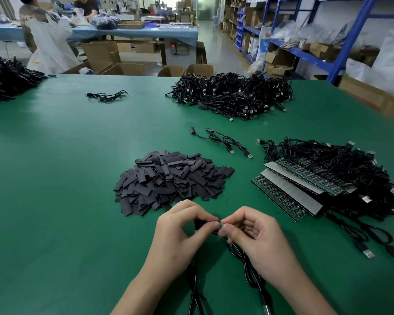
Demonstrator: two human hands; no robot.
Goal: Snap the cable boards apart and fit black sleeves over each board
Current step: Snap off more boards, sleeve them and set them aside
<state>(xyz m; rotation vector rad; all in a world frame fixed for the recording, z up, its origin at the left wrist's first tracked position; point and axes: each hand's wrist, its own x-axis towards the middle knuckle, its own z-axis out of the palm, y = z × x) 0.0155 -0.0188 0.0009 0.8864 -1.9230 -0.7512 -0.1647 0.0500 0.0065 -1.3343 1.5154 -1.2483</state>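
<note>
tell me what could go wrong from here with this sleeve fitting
The left hand pinches the black sleeve, which could squash its mouth so the board in the right hand jams. The cable loops below both hands and might snag, tugging the board.

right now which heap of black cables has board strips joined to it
The heap on the right: green board strips line its near side. The far middle heap and far left heap show none.
</note>
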